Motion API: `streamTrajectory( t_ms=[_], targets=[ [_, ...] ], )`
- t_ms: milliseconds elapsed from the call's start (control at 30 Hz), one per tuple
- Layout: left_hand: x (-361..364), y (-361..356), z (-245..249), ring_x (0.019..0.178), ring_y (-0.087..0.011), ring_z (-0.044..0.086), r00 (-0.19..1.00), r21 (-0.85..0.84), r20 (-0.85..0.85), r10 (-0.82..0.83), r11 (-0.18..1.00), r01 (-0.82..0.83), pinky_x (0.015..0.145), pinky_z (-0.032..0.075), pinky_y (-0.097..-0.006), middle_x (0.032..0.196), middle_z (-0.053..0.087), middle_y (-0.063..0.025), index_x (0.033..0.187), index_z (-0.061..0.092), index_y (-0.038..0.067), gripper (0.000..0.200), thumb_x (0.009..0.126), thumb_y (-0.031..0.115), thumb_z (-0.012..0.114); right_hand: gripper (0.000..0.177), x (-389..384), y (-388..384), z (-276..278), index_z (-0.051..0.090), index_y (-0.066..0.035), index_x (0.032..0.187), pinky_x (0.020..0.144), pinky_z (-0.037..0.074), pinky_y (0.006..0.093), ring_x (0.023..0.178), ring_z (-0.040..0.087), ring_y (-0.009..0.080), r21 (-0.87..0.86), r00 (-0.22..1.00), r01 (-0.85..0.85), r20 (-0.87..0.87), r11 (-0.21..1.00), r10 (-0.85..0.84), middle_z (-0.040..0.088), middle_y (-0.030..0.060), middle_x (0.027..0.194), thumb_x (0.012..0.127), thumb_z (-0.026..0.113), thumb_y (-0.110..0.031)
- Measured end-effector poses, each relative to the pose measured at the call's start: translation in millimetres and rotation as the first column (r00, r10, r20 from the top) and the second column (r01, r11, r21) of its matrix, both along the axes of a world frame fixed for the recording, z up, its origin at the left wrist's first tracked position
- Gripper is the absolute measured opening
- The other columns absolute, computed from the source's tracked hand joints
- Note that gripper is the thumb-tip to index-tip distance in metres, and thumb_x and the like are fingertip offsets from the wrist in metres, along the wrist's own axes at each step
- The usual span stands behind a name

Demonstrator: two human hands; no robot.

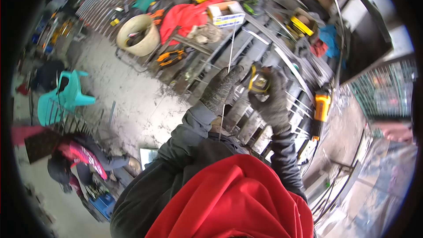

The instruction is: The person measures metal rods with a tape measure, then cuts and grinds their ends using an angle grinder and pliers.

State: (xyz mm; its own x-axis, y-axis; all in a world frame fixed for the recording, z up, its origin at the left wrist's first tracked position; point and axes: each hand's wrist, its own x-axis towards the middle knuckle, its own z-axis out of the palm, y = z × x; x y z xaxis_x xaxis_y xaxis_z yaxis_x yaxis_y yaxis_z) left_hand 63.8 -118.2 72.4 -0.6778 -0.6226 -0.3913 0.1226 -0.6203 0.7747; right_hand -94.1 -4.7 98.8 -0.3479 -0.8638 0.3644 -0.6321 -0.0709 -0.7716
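My left hand (220, 89), in a dark knit work glove, is closed around a thin metal rod (231, 46). The rod runs lengthwise past the palm, from near the cardboard box down toward my body. In my right hand (274, 102), also gloved, sits a black and yellow tape measure (259, 83), close beside the left hand. Whether any tape is drawn out cannot be made out. Beneath both hands lies a slatted metal work surface (238, 113) with several thin bars across it. Right of my right hand rests an orange and black angle grinder (321, 108).
A cream bucket (152, 39) holds dark items. Orange-handled pliers (171, 57), a red cloth (180, 20) and a cardboard box (227, 14) lie at the far side. A teal chair (68, 94) stands left; another person (83, 154) bends at lower left.
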Motion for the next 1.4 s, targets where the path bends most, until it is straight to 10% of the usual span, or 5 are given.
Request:
streamTrajectory(
  t_ms=[67,500,633,900,1400],
  targets=[
    [-24.8,11.4,-18.5,0.088,-0.0098,0.065,1.000,-0.628,-0.004,-0.017,0.778,0.011,0.074,0.053,-0.0255,0.106,0.070,-0.0037,0.120,0.066,0.007,0.031,0.095,0.025,0.071,0.085,13.8,31.4,7.3,0.043,-0.003,0.145,0.107,0.045,0.0417,0.127,0.053,0.0349,-0.023,0.995,0.044,-0.090,0.999,-0.046,0.051,0.0191,0.136,0.070,0.082,-0.002],
    [-29.7,39.0,21.3,0.095,-0.0093,0.059,0.860,-0.306,0.029,-0.509,0.815,0.493,0.081,0.050,-0.0266,0.105,0.064,-0.0037,0.127,0.057,0.001,0.036,0.095,0.014,0.068,0.058,52.2,80.3,12.1,0.048,-0.005,0.147,0.082,0.049,0.0243,0.096,0.056,0.0074,0.053,0.258,0.214,0.960,0.975,-0.109,0.064,0.0022,0.113,0.101,0.064,-0.035],
    [-7.5,14.3,21.3,0.092,-0.0106,0.061,0.819,-0.347,0.116,-0.562,0.750,0.563,0.079,0.051,-0.0277,0.104,0.065,-0.0043,0.120,0.060,0.001,0.029,0.095,0.012,0.068,0.059,51.6,83.6,11.2,0.050,-0.002,0.140,0.095,0.050,0.0434,0.108,0.062,0.0353,0.156,0.928,0.205,0.284,0.966,-0.243,0.063,0.0180,0.117,0.091,0.069,-0.031],
    [14.9,8.7,38.4,0.075,-0.0066,0.060,0.813,-0.585,0.355,-0.461,0.569,0.578,0.069,0.049,-0.0227,0.087,0.066,-0.0035,0.098,0.065,0.003,0.008,0.095,0.010,0.066,0.059,70.3,80.2,3.8,0.051,-0.005,0.139,0.096,0.049,0.0453,0.111,0.060,0.0379,0.216,0.943,0.162,0.254,0.963,-0.216,0.060,0.0196,0.117,0.088,0.070,-0.028],
    [-20.3,-16.3,19.9,0.063,-0.0087,0.051,0.928,-0.162,-0.324,-0.185,0.977,0.138,0.053,0.041,-0.0250,0.080,0.058,0.0012,0.130,0.058,0.008,0.036,0.104,0.033,0.056,0.023,46.0,93.8,-17.3,0.063,-0.008,0.108,0.050,0.041,0.0254,0.057,0.051,0.0082,0.306,0.252,0.154,0.907,0.939,-0.337,0.057,-0.0019,0.074,0.104,0.059,-0.030]
  ],
)
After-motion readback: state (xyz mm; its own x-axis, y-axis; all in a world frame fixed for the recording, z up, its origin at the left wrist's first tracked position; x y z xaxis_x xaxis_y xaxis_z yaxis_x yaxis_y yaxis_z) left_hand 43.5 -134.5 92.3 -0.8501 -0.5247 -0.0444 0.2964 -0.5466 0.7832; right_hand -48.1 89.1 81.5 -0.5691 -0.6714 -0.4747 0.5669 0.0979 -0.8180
